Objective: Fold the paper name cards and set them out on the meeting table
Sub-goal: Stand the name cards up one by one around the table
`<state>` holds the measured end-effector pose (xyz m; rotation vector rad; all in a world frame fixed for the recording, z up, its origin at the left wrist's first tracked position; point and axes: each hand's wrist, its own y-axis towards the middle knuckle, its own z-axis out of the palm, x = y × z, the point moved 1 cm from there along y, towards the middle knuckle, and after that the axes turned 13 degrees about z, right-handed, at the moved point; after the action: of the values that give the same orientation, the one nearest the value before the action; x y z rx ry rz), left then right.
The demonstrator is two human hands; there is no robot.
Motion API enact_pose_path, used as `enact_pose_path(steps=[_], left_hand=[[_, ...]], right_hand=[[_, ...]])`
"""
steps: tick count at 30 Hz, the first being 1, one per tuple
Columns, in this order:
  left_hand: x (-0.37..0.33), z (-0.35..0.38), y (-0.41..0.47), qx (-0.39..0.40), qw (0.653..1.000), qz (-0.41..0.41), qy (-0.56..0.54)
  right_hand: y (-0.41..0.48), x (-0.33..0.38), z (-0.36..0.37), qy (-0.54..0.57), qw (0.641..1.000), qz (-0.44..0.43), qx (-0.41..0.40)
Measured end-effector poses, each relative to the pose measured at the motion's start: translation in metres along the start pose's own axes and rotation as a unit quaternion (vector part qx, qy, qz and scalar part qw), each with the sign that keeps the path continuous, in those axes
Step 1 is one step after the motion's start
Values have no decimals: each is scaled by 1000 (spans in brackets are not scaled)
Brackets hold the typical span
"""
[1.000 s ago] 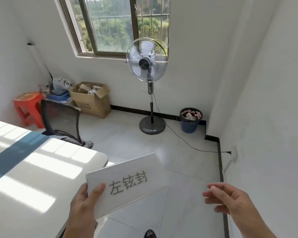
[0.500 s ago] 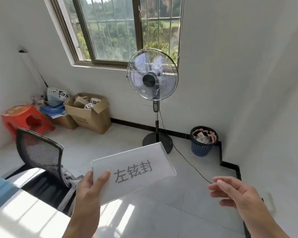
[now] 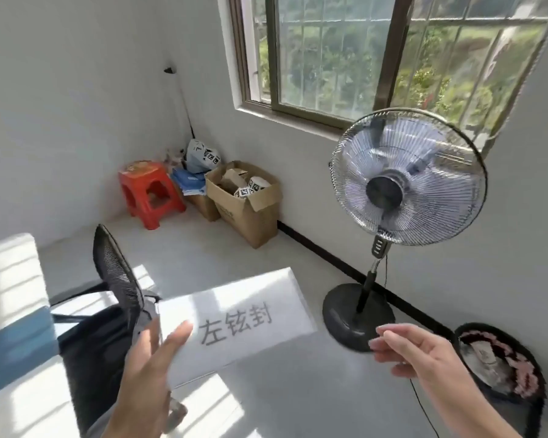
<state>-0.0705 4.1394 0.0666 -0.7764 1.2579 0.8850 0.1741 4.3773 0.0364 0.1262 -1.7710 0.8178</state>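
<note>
Your left hand (image 3: 146,371) comes up from the bottom edge of the view, forearm rising nearly straight, palm turned toward the right. It holds the card (image 3: 238,324) by its left end: the thumb (image 3: 174,339) lies across the printed face, and the fingers go behind the sheet, where their hold cannot be seen. The grip is loose in appearance, and the hand is blurred.

The card is in the air, clear of the table (image 3: 10,311), to the right of that table's right edge and above the floor. It is tilted, its right end higher than its left. Three dark printed characters run across the middle of its face and read toward you. Whether the card is folded cannot be told from this angle.

Your right hand (image 3: 424,352) enters from the lower right, forearm sloping up and to the left. It holds nothing. The fingers are partly curled and spread a little, tips pointing left toward the card, and they stand apart from its right end without touching it.

The table's white top shows at the left edge of the view, lit in bars, with a blue strip across it. A black chair (image 3: 114,273) stands at its right edge, its mesh back just left of the card. A fan (image 3: 405,178) stands under the window (image 3: 377,55), behind your right hand, and a bin (image 3: 500,365) sits on the floor beside that hand. A box (image 3: 250,210) and a red stool (image 3: 149,191) are in the far corner.
</note>
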Motion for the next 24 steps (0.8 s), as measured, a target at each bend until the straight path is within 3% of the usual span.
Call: enact_pose_path(steps=[4, 11, 18, 24], left_hand=[[-1, -10, 37, -108, 994, 17, 6], [6, -30, 137, -218, 975, 20, -28], [-41, -38, 267, -214, 975, 55, -14], [-24, -105, 333, -291, 955, 64, -7]], right_hand=[[77, 52, 42, -37, 996, -7, 82], [190, 111, 142, -99, 982, -22, 157], [281, 210, 235, -139, 971, -59, 184], [343, 255, 336, -174, 951, -54, 250]])
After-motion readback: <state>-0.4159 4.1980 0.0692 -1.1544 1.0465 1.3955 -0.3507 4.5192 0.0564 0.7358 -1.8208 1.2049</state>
